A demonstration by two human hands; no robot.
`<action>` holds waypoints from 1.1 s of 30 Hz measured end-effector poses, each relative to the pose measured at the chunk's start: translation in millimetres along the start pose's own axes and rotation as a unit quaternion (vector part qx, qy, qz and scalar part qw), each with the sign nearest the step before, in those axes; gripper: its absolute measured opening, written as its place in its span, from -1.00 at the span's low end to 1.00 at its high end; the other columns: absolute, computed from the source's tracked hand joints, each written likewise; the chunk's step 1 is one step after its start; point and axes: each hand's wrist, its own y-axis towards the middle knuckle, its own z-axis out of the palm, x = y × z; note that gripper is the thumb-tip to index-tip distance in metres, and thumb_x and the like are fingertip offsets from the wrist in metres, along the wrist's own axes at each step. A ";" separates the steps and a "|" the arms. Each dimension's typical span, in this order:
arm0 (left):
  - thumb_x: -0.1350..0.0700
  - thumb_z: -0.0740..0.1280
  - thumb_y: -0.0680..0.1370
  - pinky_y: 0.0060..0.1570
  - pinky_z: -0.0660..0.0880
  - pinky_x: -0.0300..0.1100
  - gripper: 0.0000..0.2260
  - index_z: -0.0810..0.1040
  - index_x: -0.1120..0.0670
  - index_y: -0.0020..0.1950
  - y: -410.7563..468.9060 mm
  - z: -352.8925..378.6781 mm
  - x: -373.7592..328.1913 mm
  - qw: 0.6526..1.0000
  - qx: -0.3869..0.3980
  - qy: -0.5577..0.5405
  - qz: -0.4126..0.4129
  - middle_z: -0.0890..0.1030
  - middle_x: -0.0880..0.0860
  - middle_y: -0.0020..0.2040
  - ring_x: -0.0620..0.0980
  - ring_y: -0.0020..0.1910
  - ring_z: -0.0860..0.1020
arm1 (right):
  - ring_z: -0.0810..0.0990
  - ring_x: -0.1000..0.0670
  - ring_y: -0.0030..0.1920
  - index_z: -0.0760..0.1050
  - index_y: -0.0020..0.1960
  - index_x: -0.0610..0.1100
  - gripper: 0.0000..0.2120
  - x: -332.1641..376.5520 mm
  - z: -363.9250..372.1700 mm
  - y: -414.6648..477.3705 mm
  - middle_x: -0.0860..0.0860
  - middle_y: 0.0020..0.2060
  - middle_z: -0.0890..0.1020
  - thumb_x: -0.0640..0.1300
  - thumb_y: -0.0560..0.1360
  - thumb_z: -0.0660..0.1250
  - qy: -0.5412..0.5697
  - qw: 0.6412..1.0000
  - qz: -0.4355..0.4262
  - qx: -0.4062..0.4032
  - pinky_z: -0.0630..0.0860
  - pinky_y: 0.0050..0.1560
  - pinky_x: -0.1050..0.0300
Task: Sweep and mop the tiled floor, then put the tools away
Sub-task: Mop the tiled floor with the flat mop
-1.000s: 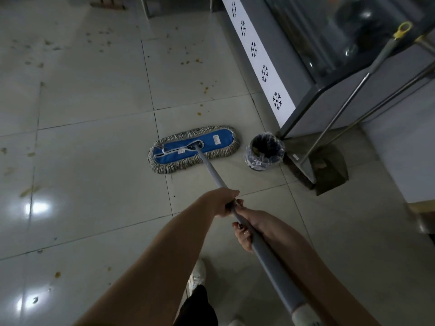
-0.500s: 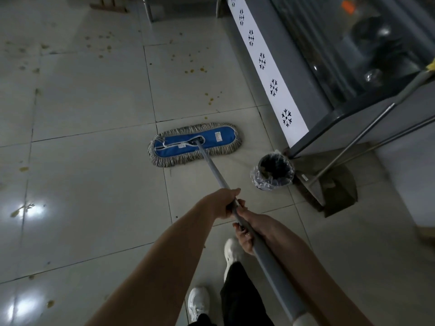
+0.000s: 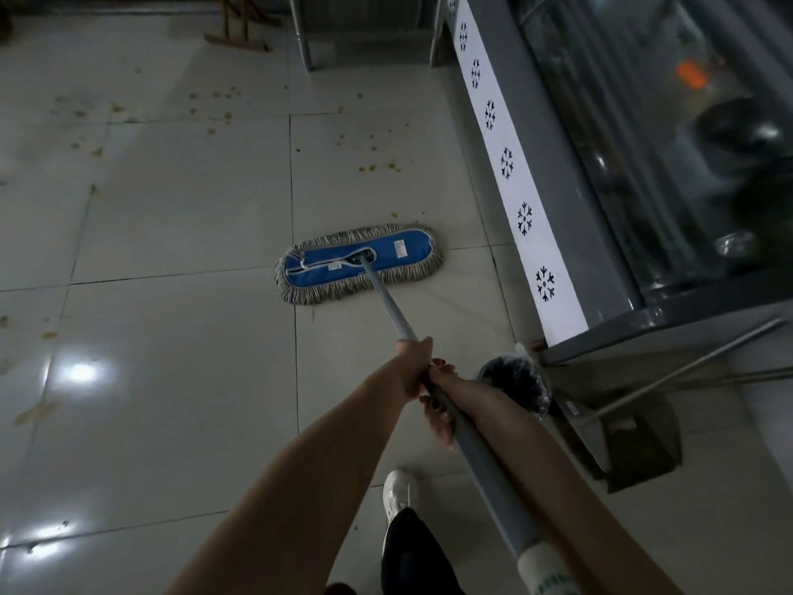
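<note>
Both hands are on the pole here. The left hand (image 3: 413,365) has the forward grip, fingers wrapped round the mop handle (image 3: 388,300). The right hand (image 3: 441,407) touches in just behind it, its grip curled under the same pole with painted nails showing. Neither is loose: both are closed tight on the handle, which runs back past the right forearm to the near edge of the picture.

Follow the pole out and there is the mop head (image 3: 358,261), a blue pad with a grey fringe. It lies flat on the tiled floor (image 3: 171,358), slightly askew across a grout line, near the foot of the display cabinet (image 3: 525,216) on the right. This reads as the mopping step, mid-pass, with plenty left to do — yellowish specks (image 3: 379,167) dot the tiles just beyond the pad, and more lie scattered far left.

Near right, a lined bin (image 3: 521,386) stands just beside the right wrist, and a long-handled dustpan (image 3: 635,444) leans at the cabinet's corner. A white shoe (image 3: 399,491) is planted below the arms.

Next move, by my reckoning — push the pad forward over those specks, held flat, steering clear of the cabinet base and the bin.
</note>
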 end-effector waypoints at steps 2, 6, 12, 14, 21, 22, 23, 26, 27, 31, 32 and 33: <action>0.12 0.15 0.64 -0.58 0.53 -0.21 -0.78 0.17 0.19 0.16 4.3 4.7 -14.7 1.000 0.011 0.003 -0.013 0.39 0.12 -0.29 0.04 -0.46 0.52 | 0.31 0.12 -0.75 0.32 -0.35 -0.17 -0.54 22.7 2.8 5.3 -0.02 -0.68 0.37 0.13 0.58 0.18 -0.018 1.000 -0.004 -0.008 0.26 -0.71 0.42; 0.09 0.18 0.63 -0.50 0.50 -0.22 -0.80 0.17 0.12 0.11 22.9 6.8 -53.6 0.998 0.034 0.041 -0.037 0.42 0.07 -0.32 -0.05 -0.43 0.47 | 0.29 0.10 -0.77 0.28 -0.32 -0.19 -0.55 64.8 9.9 17.2 -0.03 -0.71 0.35 0.11 0.60 0.15 -0.034 0.999 -0.007 0.004 0.25 -0.72 0.42; 0.12 0.19 0.63 -0.50 0.50 -0.25 -0.80 0.16 0.11 0.09 52.0 6.8 -104.8 0.996 0.052 0.069 -0.027 0.43 0.08 -0.32 -0.05 -0.44 0.49 | 0.29 0.12 -0.77 0.30 -0.32 -0.17 -0.56 115.7 27.5 24.2 0.00 -0.71 0.36 0.13 0.58 0.18 -0.004 0.999 0.013 0.032 0.23 -0.69 0.48; 0.13 0.19 0.62 -0.43 0.51 -0.20 -0.79 0.16 0.12 0.10 61.9 7.5 -125.8 0.995 0.054 0.076 -0.025 0.43 0.09 -0.30 -0.04 -0.39 0.48 | 0.27 0.13 -0.77 0.30 -0.33 -0.17 -0.53 136.8 35.2 29.1 0.01 -0.71 0.36 0.16 0.57 0.16 -0.019 0.999 0.015 0.025 0.22 -0.69 0.48; 0.13 0.20 0.62 -0.29 0.48 -0.16 -0.81 0.16 0.11 0.05 114.0 -2.8 -215.6 0.993 0.051 0.102 -0.032 0.44 0.12 -0.26 -0.02 -0.36 0.47 | 0.30 0.13 -0.75 0.32 -0.33 -0.15 -0.51 218.8 82.8 55.9 0.02 -0.68 0.38 0.23 0.55 0.15 -0.047 0.998 0.025 0.032 0.25 -0.68 0.45; 0.14 0.19 0.63 -0.26 0.46 -0.17 -0.83 0.18 0.12 0.02 119.7 -5.0 -230.4 0.992 0.047 0.110 -0.036 0.44 0.12 -0.26 -0.02 -0.37 0.46 | 0.30 0.13 -0.75 0.32 -0.33 -0.16 -0.51 230.9 92.1 59.5 0.03 -0.68 0.38 0.23 0.55 0.15 -0.045 0.998 0.022 0.030 0.24 -0.69 0.45; 0.15 0.19 0.63 -0.24 0.45 -0.18 -0.84 0.19 0.14 0.01 123.9 -6.7 -243.6 0.992 0.047 0.114 -0.038 0.44 0.12 -0.27 -0.04 -0.39 0.47 | 0.31 0.13 -0.75 0.32 -0.33 -0.16 -0.51 241.6 99.3 62.4 0.03 -0.68 0.38 0.22 0.55 0.15 -0.042 0.999 0.018 0.030 0.23 -0.70 0.44; 0.18 0.18 0.63 -0.31 0.50 -0.22 -0.83 0.22 0.13 0.16 137.4 -8.6 -279.8 0.991 0.044 0.124 -0.026 0.44 0.11 -0.27 -0.10 -0.56 0.50 | 0.30 0.13 -0.75 0.31 -0.33 -0.17 -0.52 272.3 119.2 70.8 0.03 -0.68 0.38 0.19 0.57 0.14 -0.039 0.998 0.003 0.039 0.22 -0.71 0.43; 0.19 0.17 0.63 -0.36 0.51 -0.25 -0.88 0.26 0.16 0.12 141.1 -9.5 -288.1 0.991 0.051 0.121 -0.029 0.43 0.11 -0.27 -0.11 -0.54 0.50 | 0.30 0.13 -0.75 0.31 -0.33 -0.17 -0.53 279.3 123.1 71.9 0.02 -0.68 0.38 0.18 0.57 0.15 -0.033 0.999 0.004 0.037 0.23 -0.71 0.42; 0.19 0.17 0.63 -0.43 0.50 -0.28 -0.86 0.27 0.16 0.17 144.9 -10.2 -302.4 0.989 0.064 0.130 -0.039 0.42 0.11 -0.25 -0.14 -0.63 0.50 | 0.31 0.12 -0.75 0.31 -0.34 -0.16 -0.53 291.3 129.0 75.0 0.02 -0.68 0.39 0.17 0.57 0.16 -0.035 0.999 0.012 0.032 0.23 -0.71 0.42; 0.19 0.17 0.63 -0.46 0.51 -0.28 -0.70 0.19 0.16 0.33 144.9 -9.7 -302.1 0.989 0.054 0.133 -0.032 0.42 0.11 -0.23 -0.14 -0.67 0.48 | 0.31 0.12 -0.75 0.31 -0.34 -0.17 -0.53 289.5 129.4 75.3 0.02 -0.68 0.39 0.16 0.57 0.17 -0.035 0.999 0.014 0.033 0.23 -0.71 0.42; 0.19 0.17 0.63 -0.46 0.52 -0.27 -0.60 0.11 0.17 0.42 145.3 -8.9 -301.2 0.990 0.043 0.134 -0.025 0.41 0.11 -0.22 -0.14 -0.68 0.47 | 0.31 0.12 -0.75 0.31 -0.34 -0.17 -0.53 285.9 129.8 74.2 0.02 -0.67 0.39 0.16 0.57 0.18 -0.029 0.999 0.016 0.035 0.23 -0.71 0.42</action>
